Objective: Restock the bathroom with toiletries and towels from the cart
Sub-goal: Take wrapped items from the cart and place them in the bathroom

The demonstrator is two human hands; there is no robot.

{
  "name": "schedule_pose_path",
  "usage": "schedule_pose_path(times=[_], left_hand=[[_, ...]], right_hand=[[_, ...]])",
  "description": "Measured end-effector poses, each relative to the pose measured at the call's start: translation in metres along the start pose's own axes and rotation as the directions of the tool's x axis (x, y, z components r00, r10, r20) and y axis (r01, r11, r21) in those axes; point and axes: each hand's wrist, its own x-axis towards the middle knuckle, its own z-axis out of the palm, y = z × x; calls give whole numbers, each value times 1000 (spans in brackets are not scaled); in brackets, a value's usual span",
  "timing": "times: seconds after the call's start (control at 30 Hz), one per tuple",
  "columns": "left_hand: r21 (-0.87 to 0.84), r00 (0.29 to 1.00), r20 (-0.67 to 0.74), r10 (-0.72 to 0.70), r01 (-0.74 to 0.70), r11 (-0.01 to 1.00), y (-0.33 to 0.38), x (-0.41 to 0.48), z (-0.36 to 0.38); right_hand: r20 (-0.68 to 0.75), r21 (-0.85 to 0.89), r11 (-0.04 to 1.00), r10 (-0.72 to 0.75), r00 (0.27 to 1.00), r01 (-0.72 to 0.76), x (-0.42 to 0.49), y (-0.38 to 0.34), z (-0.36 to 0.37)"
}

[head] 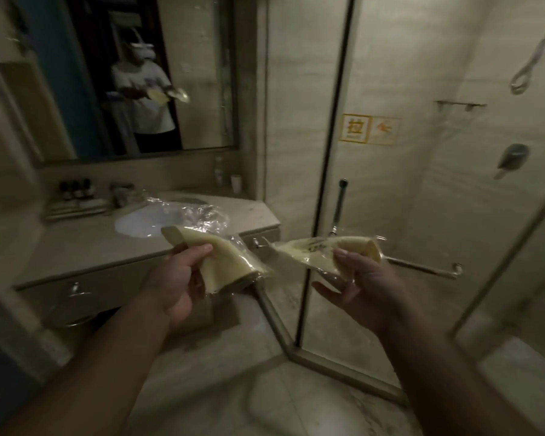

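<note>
My left hand (183, 275) grips one clear-wrapped pale packet (224, 262) at chest height. My right hand (359, 278) pinches a second packet (315, 250) near its end. Both seem light, soft and slippery (slippers, I'd guess), so I'd hold them mid-body. The counter (85, 243) and sink (145, 223) lie ahead-left, with the shower glass (406, 199) to the right.

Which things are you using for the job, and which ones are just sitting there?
For the job:
left hand gripping a wrapped cream pack
right hand pinching a second wrapped pack

Just lying about:
sink
mirror
door sign
shower tap
</note>
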Motion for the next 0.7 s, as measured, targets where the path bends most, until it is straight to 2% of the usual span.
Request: schedule_pose_path(times=[0.2, 0.33, 0.5, 0.7], left_hand=[[-13, 974, -213, 71, -76, 997, 18, 47, -20], [-62, 946, -320, 51, -75, 995, 27, 61, -39], [-111, 914, -402, 52, -105, 988, 43, 89, -63], [-182, 916, -400, 44, -126, 975, 64, 147, -98]], right_hand=[[150, -45, 975, 224, 963, -219, 114, 8, 30], [243, -63, 949, 316, 917, -310, 165, 23, 63], [305, -128, 938, 345, 888, -321, 213, 43, 108], [291, -181, 924, 378, 879, -338, 266, 65, 157]])
